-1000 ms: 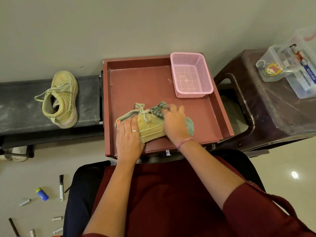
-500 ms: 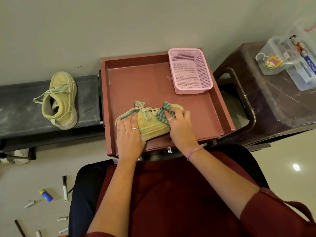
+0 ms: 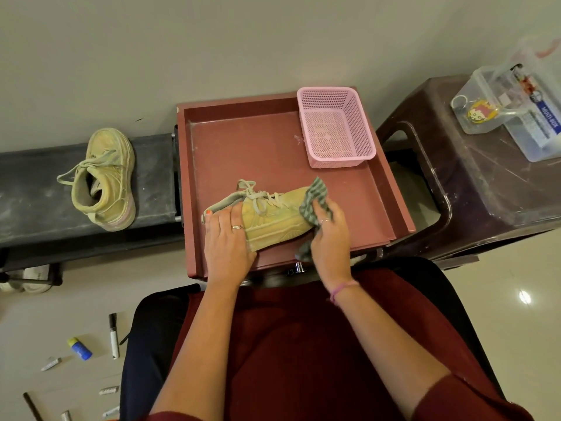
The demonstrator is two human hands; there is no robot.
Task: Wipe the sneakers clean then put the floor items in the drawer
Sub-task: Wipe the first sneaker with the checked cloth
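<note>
While left hand (image 3: 227,238) presses sneaker (image 3: 273,217) steady at drawer (image 3: 243,138) front edge, right hand (image 3: 329,235), fingers clamped on cloth (image 3: 314,202), wipes its toe.

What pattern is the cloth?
Green and grey checks; the cloth shows in the head view, gripped by the right hand.

Two yellow sneakers are counted — one in the drawer (image 3: 274,217) and one on the black bench (image 3: 103,180). One red drawer (image 3: 391,202), one pink basket (image 3: 334,129) and one green checked cloth (image 3: 312,205) are seen. Two hands are counted, left (image 3: 227,241) and right (image 3: 329,238). On the floor one marker (image 3: 113,335) and one blue-and-yellow tube (image 3: 79,348) are seen — the other small items are too unclear to count. Two clear boxes (image 3: 516,104) stand on one brown stool (image 3: 473,189).
</note>
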